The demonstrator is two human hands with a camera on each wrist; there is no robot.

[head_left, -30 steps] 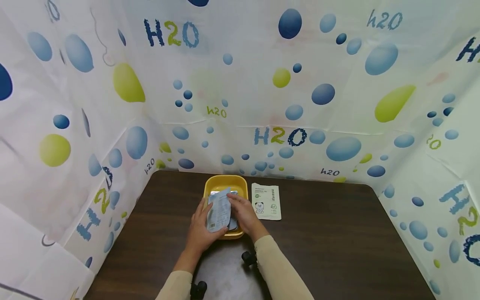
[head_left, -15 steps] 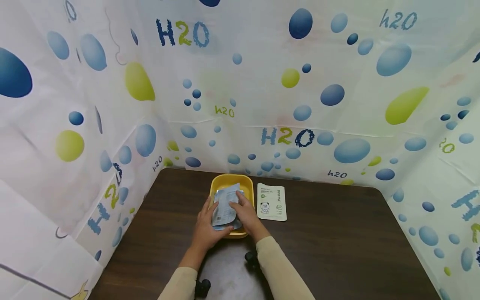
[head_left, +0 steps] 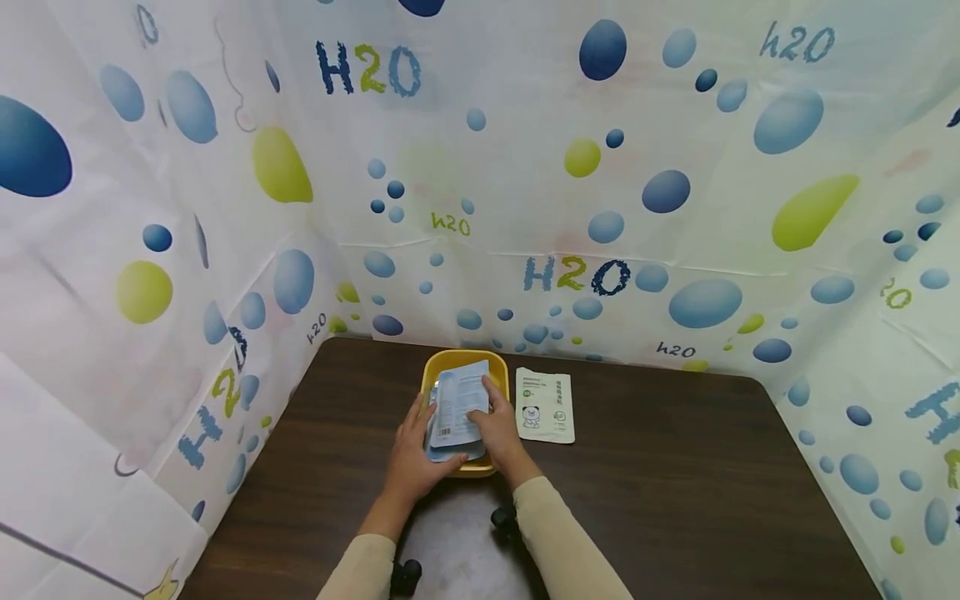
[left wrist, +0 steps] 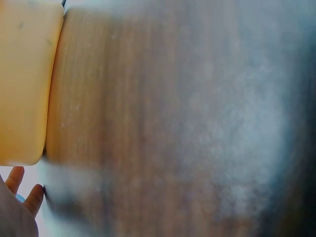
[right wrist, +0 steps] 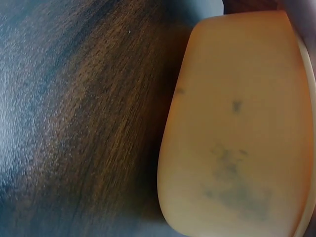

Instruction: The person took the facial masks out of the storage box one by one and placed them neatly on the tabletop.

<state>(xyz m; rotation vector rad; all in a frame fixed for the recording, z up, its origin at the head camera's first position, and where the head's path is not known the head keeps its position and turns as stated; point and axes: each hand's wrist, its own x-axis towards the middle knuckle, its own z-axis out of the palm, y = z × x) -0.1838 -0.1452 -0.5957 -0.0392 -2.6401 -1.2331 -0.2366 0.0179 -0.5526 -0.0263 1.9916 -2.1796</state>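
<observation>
In the head view a light blue sheet-mask-like packet (head_left: pixel 462 403) with small print and a barcode lies slanted over the yellow bin. My right hand (head_left: pixel 501 427) pinches its right edge, thumb on the printed face. Beneath it shows another light blue packet (head_left: pixel 456 453). My left hand (head_left: pixel 411 457) holds that lower packet, fingers along the left side and thumb at the bottom edge. Behind both is the yellow bin (head_left: pixel 459 356), its inside mostly covered. Only a few fingers of the left hand (left wrist: pixel 22 207) show in the left wrist view, below the bin's wall (left wrist: pixel 24 84).
A pale packet with a cartoon bear (head_left: pixel 545 406) lies flat on the dark wood table (head_left: pixel 675 483), just right of the bin. A patterned curtain (head_left: pixel 510 192) hangs behind and at both sides. The bin's outer wall (right wrist: pixel 237 74) fills much of the right wrist view.
The top packet has been turned and lifted up to the right, exposing more of the packet under it. The right hand's grip has shifted along its right edge; the left hand stays nearly still.
</observation>
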